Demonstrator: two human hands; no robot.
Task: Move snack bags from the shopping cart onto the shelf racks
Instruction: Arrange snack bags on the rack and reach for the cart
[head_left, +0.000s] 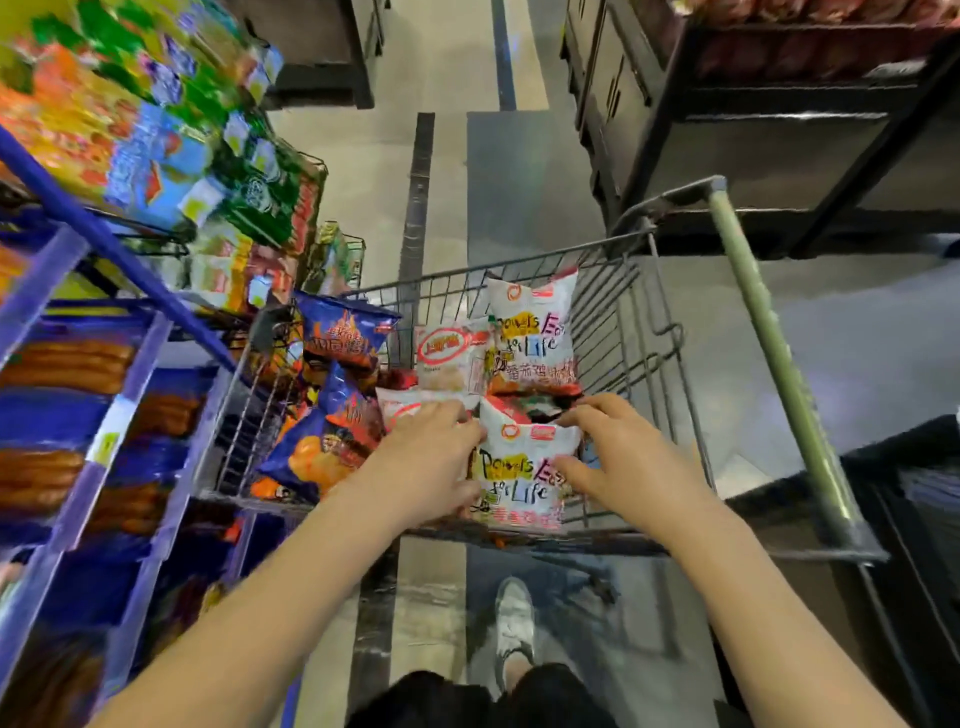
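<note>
A tall blue metal shelf rack (104, 249) runs down the left of the aisle. Its upper tiers are stacked with green, yellow and blue packets, and its lower tiers hold blue trays of brown sausage-shaped goods. Across the aisle stands a dark, near-black shelving unit (779, 109) with reddish packs on its top level.

Between the 2 sits a grey wire shopping cart (649, 332), its left side close against the blue rack and its pale green handle bar (769, 332) along the right edge.

Inside the cart, 2 blue snack bags with orange flame print lie against the left wall, one toward the far left corner (343, 332) and one nearer the person (332, 441). A large white snack bag with coloured lettering (535, 332) leans at the far edge. Just beside it on the left is a smaller white packet with a red oval logo (449, 353).

A second white lettered snack bag (519, 467) stands upright at the near edge of the cart, between the person's 2 bare arms.

The left hand (431, 457) clasps this bag's left side, fingers curled over the upper corner and thumb lower down. The right hand (618, 457) grips the right side, fingers reaching along the top edge and thumb pressed on the front face.

Below the cart, a white shoe (514, 618) rests on the grey floor.
</note>
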